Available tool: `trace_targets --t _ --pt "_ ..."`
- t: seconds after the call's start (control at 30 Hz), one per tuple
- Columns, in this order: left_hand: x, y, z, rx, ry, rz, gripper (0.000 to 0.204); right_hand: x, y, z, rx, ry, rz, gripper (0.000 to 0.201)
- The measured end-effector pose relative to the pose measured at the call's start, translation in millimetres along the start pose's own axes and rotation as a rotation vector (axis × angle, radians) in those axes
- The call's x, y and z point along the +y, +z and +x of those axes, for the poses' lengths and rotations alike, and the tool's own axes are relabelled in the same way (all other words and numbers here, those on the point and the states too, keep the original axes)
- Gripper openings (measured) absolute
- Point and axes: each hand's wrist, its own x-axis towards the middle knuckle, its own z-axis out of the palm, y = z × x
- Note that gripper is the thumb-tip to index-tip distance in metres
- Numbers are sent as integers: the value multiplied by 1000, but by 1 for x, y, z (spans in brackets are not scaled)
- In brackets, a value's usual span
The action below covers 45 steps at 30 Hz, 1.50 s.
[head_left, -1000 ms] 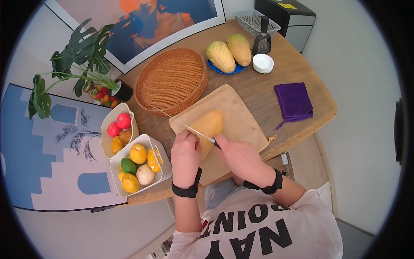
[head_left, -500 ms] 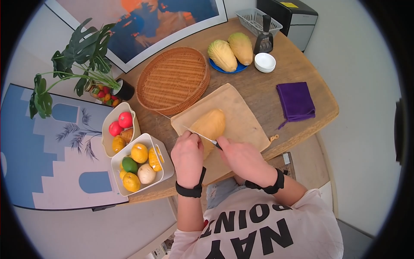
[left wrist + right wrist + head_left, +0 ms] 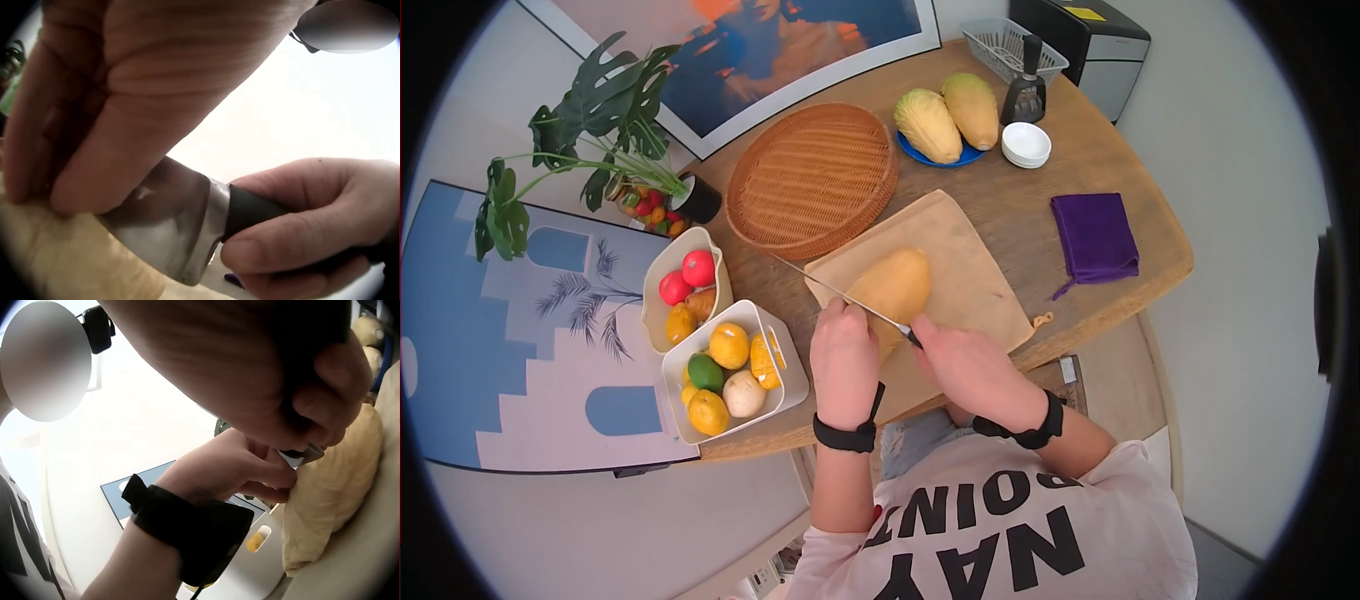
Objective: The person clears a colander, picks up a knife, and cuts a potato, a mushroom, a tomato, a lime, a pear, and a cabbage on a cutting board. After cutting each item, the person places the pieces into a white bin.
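A yellow Chinese cabbage [image 3: 898,283] lies on the wooden cutting board [image 3: 965,255]. My left hand [image 3: 845,350] holds its left side; in the left wrist view, the bent fingers and thumb of that hand [image 3: 119,106] press on the cabbage [image 3: 75,256]. My right hand [image 3: 975,370] grips the black handle of a knife [image 3: 840,293], whose blade lies across the cabbage, close by the left fingertips. The right wrist view shows the right hand [image 3: 250,369] above the cabbage [image 3: 340,481], partly hiding the knife. Where the edge meets the cabbage is hidden.
Two white bins [image 3: 792,385] [image 3: 655,300] of fruit and vegetables stand at the left. Behind the board are a round wicker tray [image 3: 812,180] and a blue plate [image 3: 912,153] with two cabbages. White bowls [image 3: 1026,143] and a purple cloth [image 3: 1095,238] lie to the right.
The head view has shifted slightly, so the table sits a little farther right in it. Both hands keep their holds, and any movement of the knife over the cabbage is small.
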Motion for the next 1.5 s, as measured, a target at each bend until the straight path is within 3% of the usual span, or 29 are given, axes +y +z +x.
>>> trace_targets --t 0.37,0.47,0.6,0.7,0.9,1.03,1.1,1.27,1.33,1.5 --pt "-7 -5 -3 -46 -56 -44 10 -3 -5 -4 -13 -6 30 19" --pt "-5 -7 -2 -96 -113 -31 21 4 -3 -6 -11 -25 35 18" --pt "-6 -6 -4 8 21 -26 38 16 -14 -5 141 -44 53 18" --pt "4 -7 7 3 107 99 55 29 -29 3 167 191 -12 18" --pt "8 45 37 -182 37 326 80 88 6 8 115 303 -106 21" --pt "-3 40 49 -256 43 378 80 91 13 5 108 320 -71 19" --pt "-6 12 64 -272 48 433 72 93 11 6 102 325 -61 18" --pt "-41 -30 133 -90 105 648 71 86 9 6 42 344 -78 16" --pt "-52 -28 160 -35 181 714 74 85 9 4 37 341 -87 15" --pt "-96 5 197 -196 362 834 79 86 6 3 52 307 -78 14"
